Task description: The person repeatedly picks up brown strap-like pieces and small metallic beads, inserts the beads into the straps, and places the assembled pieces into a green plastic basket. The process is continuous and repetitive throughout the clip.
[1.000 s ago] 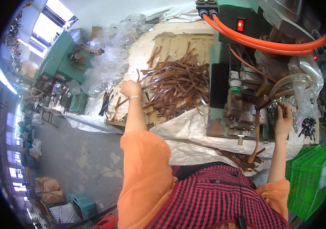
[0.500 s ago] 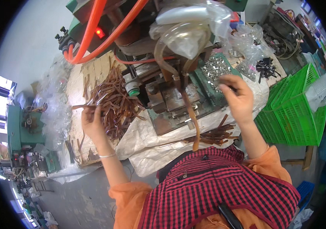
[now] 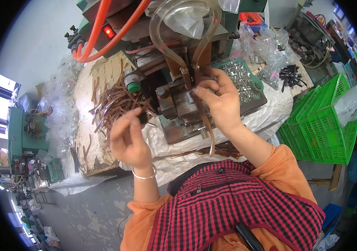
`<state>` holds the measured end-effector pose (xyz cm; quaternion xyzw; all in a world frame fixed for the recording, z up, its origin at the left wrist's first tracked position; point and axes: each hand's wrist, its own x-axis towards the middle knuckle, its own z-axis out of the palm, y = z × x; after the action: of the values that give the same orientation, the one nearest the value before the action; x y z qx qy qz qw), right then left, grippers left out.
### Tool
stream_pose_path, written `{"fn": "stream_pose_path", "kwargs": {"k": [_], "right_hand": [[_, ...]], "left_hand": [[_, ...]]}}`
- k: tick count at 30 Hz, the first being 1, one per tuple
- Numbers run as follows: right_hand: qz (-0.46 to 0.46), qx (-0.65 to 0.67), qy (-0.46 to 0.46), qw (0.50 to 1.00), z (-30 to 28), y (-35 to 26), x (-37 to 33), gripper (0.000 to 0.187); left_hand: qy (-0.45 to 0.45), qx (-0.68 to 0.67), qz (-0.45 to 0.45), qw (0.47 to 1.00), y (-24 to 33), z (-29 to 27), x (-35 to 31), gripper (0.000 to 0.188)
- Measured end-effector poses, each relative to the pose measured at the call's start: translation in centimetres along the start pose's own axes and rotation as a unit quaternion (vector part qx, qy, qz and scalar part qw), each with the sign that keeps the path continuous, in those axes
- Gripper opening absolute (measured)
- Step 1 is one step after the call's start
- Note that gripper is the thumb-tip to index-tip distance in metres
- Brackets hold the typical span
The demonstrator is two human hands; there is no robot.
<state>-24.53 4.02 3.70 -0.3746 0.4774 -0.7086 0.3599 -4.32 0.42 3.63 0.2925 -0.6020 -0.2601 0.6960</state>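
Observation:
My right hand point(image 3: 222, 100) is at the middle of the press point(image 3: 182, 108), fingers curled and thumb tip beside the metal die. Whatever its fingers pinch is hidden behind them. A long brown strip point(image 3: 205, 125) hangs from the die toward my apron, passing just left of that hand. My left hand point(image 3: 130, 140) is raised at the press's left side with thumb and fingers closed together; a small dark bit shows at the fingertips, too unclear to name. Beyond it lies a heap of brown strips point(image 3: 115, 100). Small silvery metal pieces point(image 3: 237, 77) fill a green tray behind my right hand.
Orange hoses point(image 3: 97, 37) and clear tubes point(image 3: 161, 42) hang over the press. More brown strips point(image 3: 216, 150) lie along its front edge on white sheeting point(image 3: 161, 163). Green crates point(image 3: 320, 121) stand at the right. Black pieces point(image 3: 291, 76) and plastic bags point(image 3: 274, 46) lie behind.
My right hand has gone from beside the metal pieces leftward to the die. My left hand has left the strip heap, moving right and nearer to me.

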Motion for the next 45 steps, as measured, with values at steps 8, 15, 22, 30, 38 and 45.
{"fn": "stream_pose_path", "kwargs": {"k": [8,15,22,30,38,45], "right_hand": [[-0.055,-0.117,-0.083,0.988,-1.3,-3.3,-1.4,0.047],[-0.145,-0.656,0.043,0.740,-13.6,6.8,3.6,0.031],[-0.180,-0.647,0.051,0.739,-15.2,7.8,3.0,0.021],[-0.120,-0.493,0.140,0.850,-15.8,8.0,3.2,0.020],[-0.118,-0.364,0.074,0.921,-14.0,7.7,3.5,0.025],[-0.060,-0.375,0.090,0.921,-14.0,6.9,2.7,0.013]], "left_hand": [[-0.282,0.127,0.312,0.898,0.6,4.2,-1.8,0.023],[-0.251,0.109,0.373,0.886,-1.2,5.0,-2.0,0.022],[-0.242,0.108,0.345,0.900,-0.7,4.5,-2.2,0.019],[-0.204,0.285,0.281,0.893,0.9,-4.3,-5.8,0.025],[-0.045,0.648,0.054,0.759,-11.0,-22.9,6.6,0.007],[-0.253,0.731,-0.072,0.630,-23.0,-23.7,8.5,0.017]]}}
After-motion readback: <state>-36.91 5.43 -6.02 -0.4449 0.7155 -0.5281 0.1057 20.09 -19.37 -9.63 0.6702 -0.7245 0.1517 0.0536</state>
